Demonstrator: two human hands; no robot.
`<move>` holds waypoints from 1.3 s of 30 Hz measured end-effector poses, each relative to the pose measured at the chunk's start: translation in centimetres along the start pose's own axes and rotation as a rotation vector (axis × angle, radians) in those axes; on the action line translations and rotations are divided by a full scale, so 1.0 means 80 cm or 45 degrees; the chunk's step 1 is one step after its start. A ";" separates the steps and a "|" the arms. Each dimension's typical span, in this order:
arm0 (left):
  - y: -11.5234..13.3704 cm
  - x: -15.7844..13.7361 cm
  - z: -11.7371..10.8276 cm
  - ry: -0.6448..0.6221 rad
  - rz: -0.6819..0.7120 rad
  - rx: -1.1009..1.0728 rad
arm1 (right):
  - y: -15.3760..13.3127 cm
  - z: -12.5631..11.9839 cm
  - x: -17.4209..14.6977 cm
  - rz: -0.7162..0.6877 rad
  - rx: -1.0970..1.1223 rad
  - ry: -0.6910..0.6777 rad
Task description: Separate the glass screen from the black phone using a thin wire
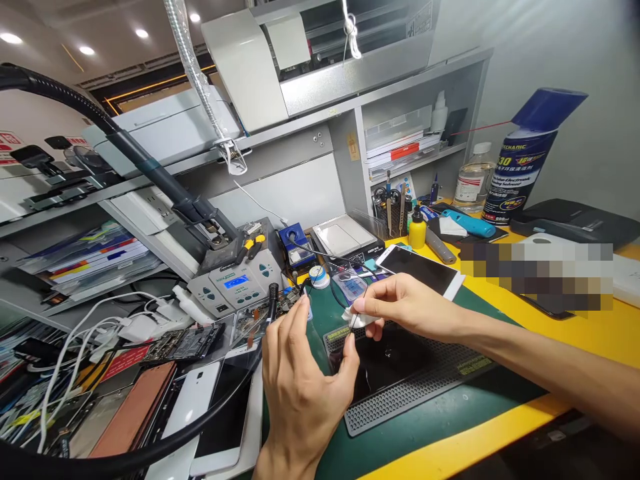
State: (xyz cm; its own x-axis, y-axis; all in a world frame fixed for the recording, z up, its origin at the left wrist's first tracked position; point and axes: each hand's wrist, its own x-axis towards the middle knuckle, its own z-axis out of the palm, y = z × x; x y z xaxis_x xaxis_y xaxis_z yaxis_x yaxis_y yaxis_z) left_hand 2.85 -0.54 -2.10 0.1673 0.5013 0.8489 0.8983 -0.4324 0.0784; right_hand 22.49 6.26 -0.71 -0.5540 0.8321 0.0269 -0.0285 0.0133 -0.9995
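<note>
My right hand (400, 303) pinches a crumpled white wipe (356, 318) above a dark glass screen panel (383, 360). A thin dark strand runs by its fingertips; whether it is a wire or a tool I cannot tell. The panel lies on a grey perforated mat (395, 408), which rests on a green work mat (445, 417). My left hand (305, 383) is at the panel's left, fingers stretched and thumb apart. Its thumb tip is close to the strand's lower end; contact is unclear. Part of the panel is hidden behind both hands.
A white tablet (423, 269) lies behind my right hand. At the left stand a soldering station (235, 287) and several phones, with a black hose (200, 427) crossing them. A yellow bottle (417, 230) and a blue spray can (523, 167) stand at the back right.
</note>
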 end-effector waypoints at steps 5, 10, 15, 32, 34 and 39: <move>0.000 0.000 -0.003 -0.036 -0.020 -0.045 | -0.006 -0.004 0.000 0.001 -0.063 0.004; -0.001 -0.003 -0.006 -0.150 -0.126 -0.110 | -0.023 -0.019 0.000 -0.052 -0.089 0.250; -0.002 -0.004 -0.007 -0.145 -0.118 -0.115 | -0.032 -0.031 -0.004 -0.151 -0.079 0.301; 0.000 0.001 -0.007 -0.059 -0.049 -0.074 | -0.028 -0.036 -0.006 -0.208 -0.009 0.297; 0.000 0.001 -0.007 -0.044 -0.045 -0.068 | -0.028 -0.036 -0.006 -0.209 -0.014 0.320; -0.001 0.001 -0.006 -0.021 -0.041 -0.049 | -0.030 -0.036 -0.006 -0.180 -0.070 0.382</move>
State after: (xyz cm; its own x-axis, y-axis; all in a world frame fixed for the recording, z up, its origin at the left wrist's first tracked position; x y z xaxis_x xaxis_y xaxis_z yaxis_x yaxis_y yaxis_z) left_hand 2.57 -0.83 -1.78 0.1458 0.5278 0.8368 0.8871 -0.4442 0.1256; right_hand 25.22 7.38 1.59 -0.2779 0.9459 0.1673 -0.0378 0.1633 -0.9859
